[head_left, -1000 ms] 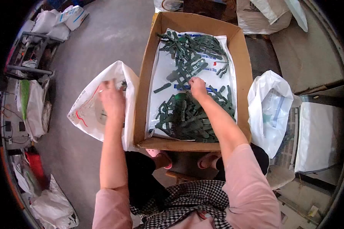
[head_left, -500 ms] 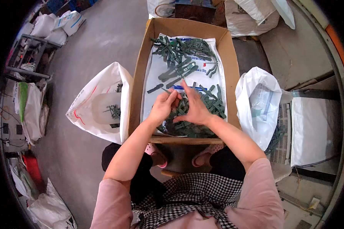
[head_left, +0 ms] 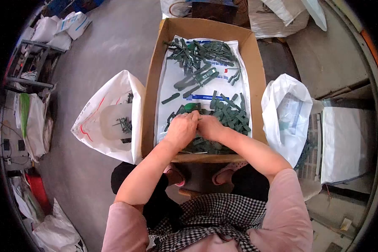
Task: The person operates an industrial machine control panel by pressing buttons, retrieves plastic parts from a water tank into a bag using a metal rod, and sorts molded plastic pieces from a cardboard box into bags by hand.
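My left hand [head_left: 182, 130] and my right hand [head_left: 210, 127] meet over the near half of a cardboard box [head_left: 258, 80]. Both are closed, with fingertips pressed together; whatever they grip is hidden by the fingers. Just beyond them shows a brighter green piece [head_left: 192, 107], and I cannot tell whether they touch it. Around and below the hands lies a heap of small dark green plastic pieces [head_left: 233, 117]. Farther back in the box is a pile of longer, thin dark green pieces [head_left: 212, 52], with a few flat ones [head_left: 203, 77] between, on a white printed sheet [head_left: 166, 84].
Left of the box stands an open white sack [head_left: 101, 96] with some dark green pieces [head_left: 124, 124] inside. To the right is another open white bag [head_left: 298, 90]. More sacks [head_left: 275, 21] lie behind the box, and a metal rack [head_left: 31, 80] is at the far left.
My hands have come together and drawn slightly toward me. My right hand, open before, has closed against the left. The thin piece that stuck out of my left fingers no longer shows.
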### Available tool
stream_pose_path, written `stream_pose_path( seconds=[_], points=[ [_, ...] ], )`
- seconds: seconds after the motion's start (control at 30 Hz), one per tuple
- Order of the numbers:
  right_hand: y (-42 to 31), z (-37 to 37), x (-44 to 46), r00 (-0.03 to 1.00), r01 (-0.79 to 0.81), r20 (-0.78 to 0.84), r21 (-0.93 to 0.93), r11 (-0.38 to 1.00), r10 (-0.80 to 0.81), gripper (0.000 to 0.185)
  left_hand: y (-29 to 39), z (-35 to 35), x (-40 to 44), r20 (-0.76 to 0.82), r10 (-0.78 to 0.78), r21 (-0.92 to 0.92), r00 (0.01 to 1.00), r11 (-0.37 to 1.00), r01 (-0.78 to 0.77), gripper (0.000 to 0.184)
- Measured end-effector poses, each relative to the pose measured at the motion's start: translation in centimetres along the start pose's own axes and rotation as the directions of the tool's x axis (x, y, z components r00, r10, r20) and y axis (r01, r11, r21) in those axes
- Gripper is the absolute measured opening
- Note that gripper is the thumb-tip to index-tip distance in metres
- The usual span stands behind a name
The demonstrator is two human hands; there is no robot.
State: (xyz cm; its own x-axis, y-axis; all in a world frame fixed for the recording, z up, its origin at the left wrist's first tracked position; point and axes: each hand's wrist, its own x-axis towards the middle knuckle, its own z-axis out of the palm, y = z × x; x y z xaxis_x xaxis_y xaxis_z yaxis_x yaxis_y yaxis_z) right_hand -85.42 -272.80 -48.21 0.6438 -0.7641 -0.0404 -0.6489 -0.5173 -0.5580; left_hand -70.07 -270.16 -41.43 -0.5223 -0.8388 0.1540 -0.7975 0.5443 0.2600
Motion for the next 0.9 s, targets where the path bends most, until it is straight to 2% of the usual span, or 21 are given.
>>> stream_pose_path(
  seconds=[0.03, 0.13, 0.17, 0.2, 0.27, 0.3, 0.33, 0.37, 0.4, 0.43, 0.47, 0.5, 0.57, 0.6, 0.63, 0.7, 0.73, 0.77, 0.8, 0.83, 0.9],
  points=[
    [-0.4, -0.8, 0.9, 1.0, 0.008, 0.005, 0.0, 1.0, -0.008, 0.029, -0.5, -0.5, 0.1, 0.02, 0.003, 0.144, 1.0, 0.99, -0.006, 0.017],
    [-2.4, -3.3, 4.3, 0.936, -0.011, 0.35, -0.057, 0.998, 0.03, 0.028, -3.1, -1.7, -0.9, -0.021, -0.055, 0.167, 0.998, 0.984, 0.058, 0.015],
    [-2.9, -4.0, 5.5, 0.936, -0.005, 0.35, -0.055, 0.998, 0.024, 0.028, -3.7, -2.3, -0.7, -0.052, -0.082, 0.225, 0.995, 0.97, 0.091, 0.015],
    [-3.4, -4.6, 6.5, 0.891, 0.033, 0.453, -0.05, 0.998, -0.007, 0.028, -4.0, -3.0, -0.8, -0.1, -0.111, 0.243, 0.989, 0.961, 0.132, 0.014],
    [-4.3, -5.1, 7.7, 0.811, 0.088, 0.579, 0.016, 0.996, -0.081, 0.03, -4.9, -3.7, -0.8, -0.078, -0.166, 0.184, 0.983, 0.967, 0.178, 0.014],
    [-4.5, -5.7, 7.8, 0.835, 0.045, 0.547, 0.039, 0.998, -0.059, 0.034, -5.4, -3.8, -0.9, -0.064, -0.215, 0.129, 0.974, 0.966, 0.222, 0.014],
    [-3.8, -5.6, 7.5, 0.931, 0.065, 0.346, 0.161, 0.985, -0.118, 0.036, -5.7, -3.8, -1.0, -0.259, -0.309, -0.104, 0.915, 0.951, 0.292, 0.009],
    [-2.8, -5.7, 7.2, 0.982, 0.108, 0.12, 0.266, 0.958, -0.144, 0.039, -5.9, -3.2, -1.0, -0.256, -0.319, -0.107, 0.913, 0.948, 0.301, 0.009],
    [-1.5, -3.9, 6.6, 0.967, 0.246, -0.113, 0.187, 0.951, -0.228, 0.047, -6.0, -2.2, -0.8, -0.096, -0.614, -0.727, 0.783, 0.581, 0.366, 0.009],
    [-1.7, -3.5, 5.7, 0.976, 0.205, -0.15, 0.384, 0.9, -0.158, 0.05, -5.9, -1.5, -0.3, 0.225, -0.707, -0.968, 0.67, -0.086, 0.234, 0.013],
    [-1.3, -2.2, 4.5, 0.992, 0.12, -0.097, 0.438, 0.891, -0.086, 0.054, -5.4, -1.4, 0.0, 0.227, -0.735, -0.963, 0.639, -0.266, 0.036, 0.024],
    [-1.0, -1.0, 3.3, 0.999, 0.029, -0.038, 0.49, 0.871, -0.012, 0.059, -5.3, -2.1, -0.1, 0.237, -0.736, -0.961, 0.634, -0.273, 0.042, 0.024],
    [-1.1, -1.0, 2.3, 0.994, 0.083, 0.034, 0.373, 0.924, -0.103, 0.064, -5.9, -4.9, 0.5, 0.094, -0.78, -0.996, 0.619, -0.068, 0.066, 0.021],
    [-0.8, -1.1, 2.2, 0.977, 0.146, 0.115, 0.256, 0.955, -0.181, 0.069, -7.4, -6.4, -0.1, 0.011, -0.798, -0.963, 0.603, 0.155, 0.222, 0.02],
    [0.5, -0.8, 2.8, 0.973, 0.199, 0.094, 0.112, 0.974, -0.21, 0.079, -9.7, -7.7, -1.5, -0.068, -0.799, -0.855, 0.598, 0.355, 0.377, 0.02],
    [4.1, -1.1, 5.8, 0.967, 0.21, -0.132, -0.072, 0.975, -0.218, 0.071, -14.5, -8.5, -4.5, -0.172, -0.824, -0.536, 0.539, 0.538, 0.651, 0.025],
    [5.6, -1.7, 7.8, 0.972, 0.028, -0.226, -0.147, 0.989, -0.061, 0.065, -14.4, -8.0, -4.7, -0.171, -0.822, -0.532, 0.543, 0.541, 0.652, 0.025],
    [7.1, -2.2, 9.9, 0.94, -0.159, -0.33, -0.202, 0.966, 0.085, 0.059, -14.2, -7.7, -5.1, -0.28, -0.839, -0.146, 0.466, 0.517, 0.844, 0.031],
    [8.7, -2.4, 11.9, 0.929, -0.234, -0.328, -0.157, 0.959, 0.173, 0.046, -14.2, -7.6, -5.1, -0.411, -0.807, 0.246, 0.424, 0.35, 0.904, 0.038],
    [10.2, -2.1, 13.5, 0.91, -0.31, -0.322, -0.112, 0.944, 0.26, 0.035, -13.9, -7.7, -4.6, -0.416, -0.802, 0.25, 0.428, 0.352, 0.902, 0.038],
    [13.6, 1.0, 16.3, 0.928, -0.281, -0.287, -0.119, 0.952, 0.238, 0.026, -12.4, -7.5, -3.0, -0.4, -0.731, 0.061, 0.553, 0.581, 0.811, 0.047]
  ],
)
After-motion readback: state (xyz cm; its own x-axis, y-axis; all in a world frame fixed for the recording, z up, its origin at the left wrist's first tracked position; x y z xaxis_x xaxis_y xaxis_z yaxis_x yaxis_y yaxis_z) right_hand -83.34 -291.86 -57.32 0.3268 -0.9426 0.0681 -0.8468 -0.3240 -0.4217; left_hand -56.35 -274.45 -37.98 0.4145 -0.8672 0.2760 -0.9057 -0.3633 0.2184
